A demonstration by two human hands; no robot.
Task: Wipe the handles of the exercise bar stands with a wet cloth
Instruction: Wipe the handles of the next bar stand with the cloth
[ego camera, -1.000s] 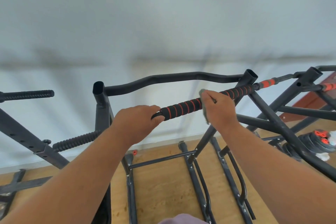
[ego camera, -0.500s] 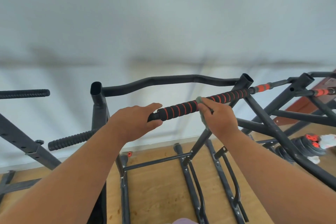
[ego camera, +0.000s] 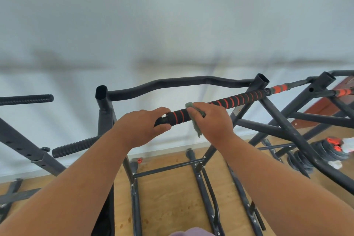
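Two hands work one handle, the black foam sleeve with red rings that runs from the frame's centre up toward the upper right. The left hand curls round the handle's near end and steadies it. The right hand clamps the wet cloth round the foam just beside it, a grey-green tail hanging below. To do this stroke well, I judge the cloth should stay wrapped right round the sleeve and be twisted a little while sliding, so the ring grooves get cleaned. The left hand's own patch still needs a pass.
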